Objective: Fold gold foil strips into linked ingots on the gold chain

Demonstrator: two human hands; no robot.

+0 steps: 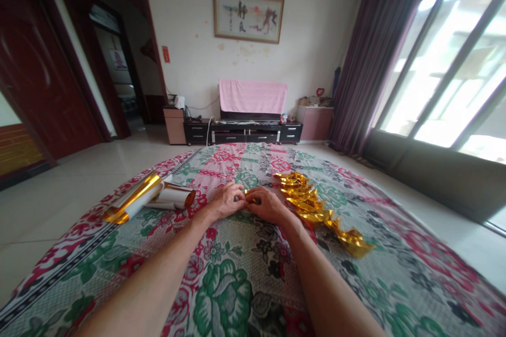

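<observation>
Over the middle of the flowered cloth (223, 295), my left hand (227, 201) and my right hand (265, 204) meet with bent fingers. A small piece of gold foil (247, 192) shows between them, pinched by the fingertips of both hands and mostly hidden. To the right of my right hand lies a row of several folded gold foil pieces (310, 204), running toward the near right. Left of my left hand, a rolled gold and white sheet (136, 197) rests against another curled sheet (174, 197).
Beyond the cloth stands a low black cabinet (233, 134) with a pink cloth (253, 96) draped over something on it. Purple curtains (363, 52) and a large window (454, 63) are at the right. A red door (39, 68) is at the left.
</observation>
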